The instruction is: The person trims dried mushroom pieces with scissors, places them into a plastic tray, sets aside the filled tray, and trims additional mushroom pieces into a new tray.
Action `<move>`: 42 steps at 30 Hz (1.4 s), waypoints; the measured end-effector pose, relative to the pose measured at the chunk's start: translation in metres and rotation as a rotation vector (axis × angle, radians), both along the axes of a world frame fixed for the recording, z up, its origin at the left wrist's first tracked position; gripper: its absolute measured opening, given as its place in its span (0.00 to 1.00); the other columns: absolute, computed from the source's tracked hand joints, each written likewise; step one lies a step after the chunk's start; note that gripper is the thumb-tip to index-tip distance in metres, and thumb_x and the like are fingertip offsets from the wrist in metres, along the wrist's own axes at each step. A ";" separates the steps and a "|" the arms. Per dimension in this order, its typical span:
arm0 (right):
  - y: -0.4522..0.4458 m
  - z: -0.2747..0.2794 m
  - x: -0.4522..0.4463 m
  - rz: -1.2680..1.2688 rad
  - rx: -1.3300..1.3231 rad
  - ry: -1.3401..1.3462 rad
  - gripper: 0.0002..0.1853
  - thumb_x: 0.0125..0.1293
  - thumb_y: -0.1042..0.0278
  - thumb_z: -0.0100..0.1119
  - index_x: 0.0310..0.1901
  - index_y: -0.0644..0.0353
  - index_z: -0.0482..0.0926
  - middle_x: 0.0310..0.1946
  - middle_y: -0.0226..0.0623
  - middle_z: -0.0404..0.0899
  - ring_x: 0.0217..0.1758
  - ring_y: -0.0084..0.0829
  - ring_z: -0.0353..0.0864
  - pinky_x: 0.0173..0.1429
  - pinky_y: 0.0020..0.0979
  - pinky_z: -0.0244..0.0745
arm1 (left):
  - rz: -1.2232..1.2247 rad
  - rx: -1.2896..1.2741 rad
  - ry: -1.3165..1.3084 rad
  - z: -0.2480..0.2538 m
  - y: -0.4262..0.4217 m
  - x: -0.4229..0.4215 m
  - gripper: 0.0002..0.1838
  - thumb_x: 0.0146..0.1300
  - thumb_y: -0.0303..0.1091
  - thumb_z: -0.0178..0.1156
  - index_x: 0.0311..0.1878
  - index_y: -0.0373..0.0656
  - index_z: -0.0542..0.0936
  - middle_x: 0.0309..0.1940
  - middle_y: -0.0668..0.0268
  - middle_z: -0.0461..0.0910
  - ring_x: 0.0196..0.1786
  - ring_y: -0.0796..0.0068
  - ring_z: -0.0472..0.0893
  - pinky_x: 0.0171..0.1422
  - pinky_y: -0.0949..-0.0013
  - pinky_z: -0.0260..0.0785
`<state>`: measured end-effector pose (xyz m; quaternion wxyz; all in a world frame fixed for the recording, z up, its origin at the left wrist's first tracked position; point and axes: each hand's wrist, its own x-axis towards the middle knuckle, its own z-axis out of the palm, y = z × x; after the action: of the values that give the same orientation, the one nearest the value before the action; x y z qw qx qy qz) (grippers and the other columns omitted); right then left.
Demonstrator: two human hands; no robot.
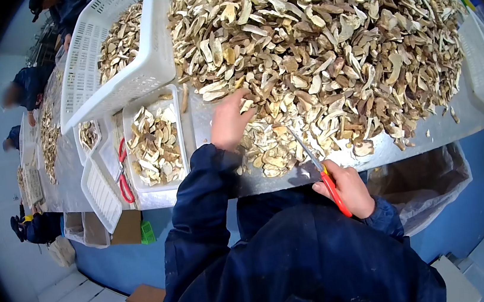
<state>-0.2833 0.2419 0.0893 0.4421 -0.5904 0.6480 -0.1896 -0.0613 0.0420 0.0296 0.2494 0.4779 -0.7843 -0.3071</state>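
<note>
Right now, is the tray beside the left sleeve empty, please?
No: pale slices lie heaped inside the tray, hiding most of its floor.

Green crate [147, 233] beside brown carton [127, 228]

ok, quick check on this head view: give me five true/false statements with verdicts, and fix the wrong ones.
1. The right hand holds a red-handled tool. True.
2. The left hand holds a second red-handled tool. False: that one lies left of the shallow white tray; the left hand is at the near edge of the pile of slices.
3. The shallow white tray has slices in it. True.
4. The held tool's tip points away from the pile. False: it points in toward the slices.
5. A large perforated basket at upper left contains slices. True.
</note>
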 end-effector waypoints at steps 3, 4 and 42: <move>0.004 -0.005 0.000 -0.030 -0.068 -0.016 0.25 0.59 0.52 0.66 0.49 0.64 0.74 0.21 0.51 0.74 0.27 0.55 0.77 0.32 0.43 0.70 | -0.007 -0.043 -0.048 -0.004 -0.004 -0.002 0.18 0.55 0.29 0.65 0.50 0.39 0.77 0.42 0.52 0.81 0.46 0.52 0.80 0.51 0.61 0.72; 0.005 -0.004 0.000 -0.026 -0.049 -0.010 0.25 0.59 0.53 0.66 0.48 0.64 0.74 0.21 0.51 0.74 0.27 0.55 0.77 0.32 0.43 0.70 | -0.003 -0.086 -0.055 -0.009 -0.006 0.000 0.18 0.55 0.29 0.65 0.50 0.40 0.78 0.41 0.54 0.82 0.44 0.56 0.81 0.49 0.62 0.72; -0.017 0.004 0.036 -0.006 -0.132 0.064 0.36 0.55 0.53 0.69 0.59 0.67 0.66 0.37 0.54 0.76 0.43 0.56 0.76 0.47 0.45 0.71 | 0.260 1.650 2.614 0.027 0.111 -0.018 0.19 0.57 0.23 0.64 0.52 0.45 0.76 0.36 0.71 0.72 0.39 0.80 0.70 0.32 0.80 0.65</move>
<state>-0.2473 0.2246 0.0929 0.3808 -0.6222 0.6496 -0.2140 -0.0795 0.1534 0.0565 0.4372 -0.0510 0.3982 -0.8048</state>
